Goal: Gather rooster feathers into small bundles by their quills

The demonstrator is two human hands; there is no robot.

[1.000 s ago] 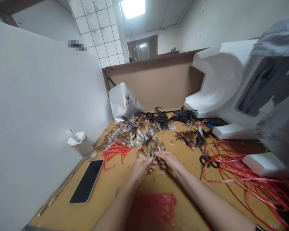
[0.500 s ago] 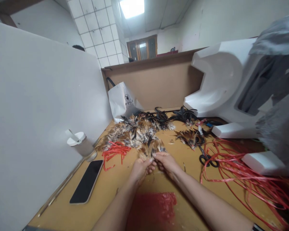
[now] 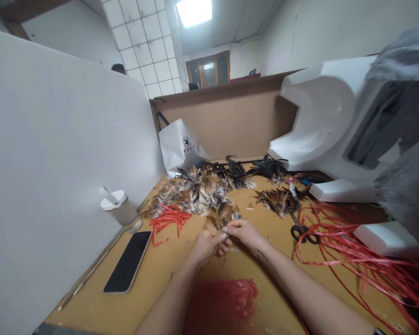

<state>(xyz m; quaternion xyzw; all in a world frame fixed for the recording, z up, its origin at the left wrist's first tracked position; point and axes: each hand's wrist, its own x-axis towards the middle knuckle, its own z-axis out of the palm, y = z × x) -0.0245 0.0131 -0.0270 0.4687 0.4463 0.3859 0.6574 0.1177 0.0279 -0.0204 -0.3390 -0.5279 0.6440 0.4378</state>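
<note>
Brown and dark feathers (image 3: 214, 217) stick up from between my fingers in a small bunch. My left hand (image 3: 211, 244) pinches their base, thumb on top and fingers curled beneath. Close against it, my right hand (image 3: 242, 232) is closed with thumb and forefinger on the same bunch. The quill ends are mostly hidden by my fingers. Just beyond lies a large heap of brown, white and black feathers (image 3: 198, 188). Cut red plastic ties (image 3: 169, 217) lie left of the heap. Under my forearms a red waxy patch (image 3: 239, 298) covers part of the tabletop.
A phone (image 3: 128, 262) and a lidded cup (image 3: 120, 209) are on the left by a white partition. At right lie scissors (image 3: 304, 233), long red strips (image 3: 355, 253), another feather bunch (image 3: 277, 201) and white foam packaging (image 3: 321, 107). A white bag (image 3: 179, 144) stands at the back.
Both hands stay together at the feather bunch, with the right hand slightly shifted against the left. The upright feathers sit a little closer together. The whole view has drifted slightly.
</note>
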